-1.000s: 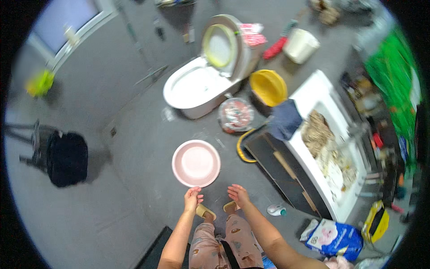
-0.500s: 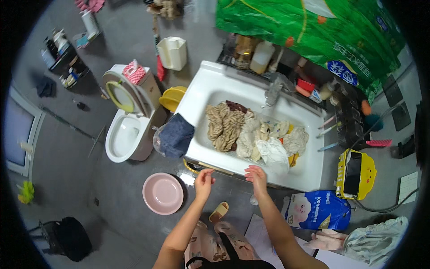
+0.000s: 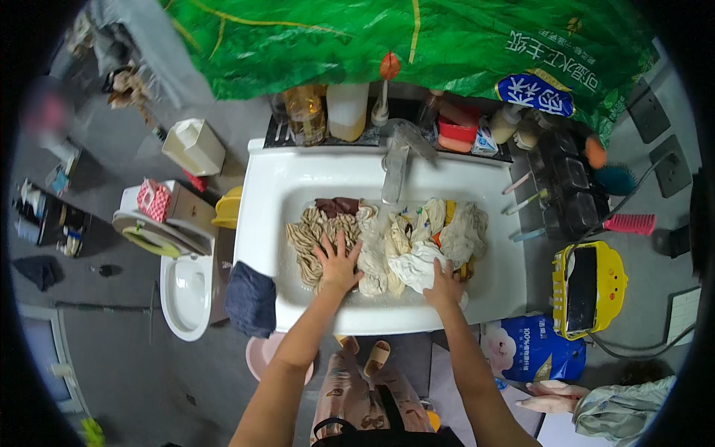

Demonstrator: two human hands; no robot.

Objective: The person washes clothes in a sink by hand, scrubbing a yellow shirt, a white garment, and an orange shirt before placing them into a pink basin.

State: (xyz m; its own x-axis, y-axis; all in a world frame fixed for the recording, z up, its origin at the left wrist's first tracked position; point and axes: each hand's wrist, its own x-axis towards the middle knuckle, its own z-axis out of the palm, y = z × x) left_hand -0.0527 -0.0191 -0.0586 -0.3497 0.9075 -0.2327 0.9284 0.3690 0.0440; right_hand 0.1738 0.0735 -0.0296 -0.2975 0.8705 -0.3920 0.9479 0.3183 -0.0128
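The white sink holds a heap of wet clothes. My left hand lies spread on the beige striped cloth at the left of the heap. On the right, my right hand touches the white cloth with its fingers apart; part of the fingertips is hard to make out. A dark maroon cloth lies behind the striped one. Farther right is a pale grey cloth. Above the heap the faucet reaches over the basin.
Bottles and a red soap box line the sink's back ledge under a green plastic sheet. A navy cloth hangs at the left rim. Right are a yellow phone holder and a blue package; below, a pink basin.
Both hands have moved from in front of the sink forward onto the clothes. The view has shifted so the sink sits more squarely ahead.
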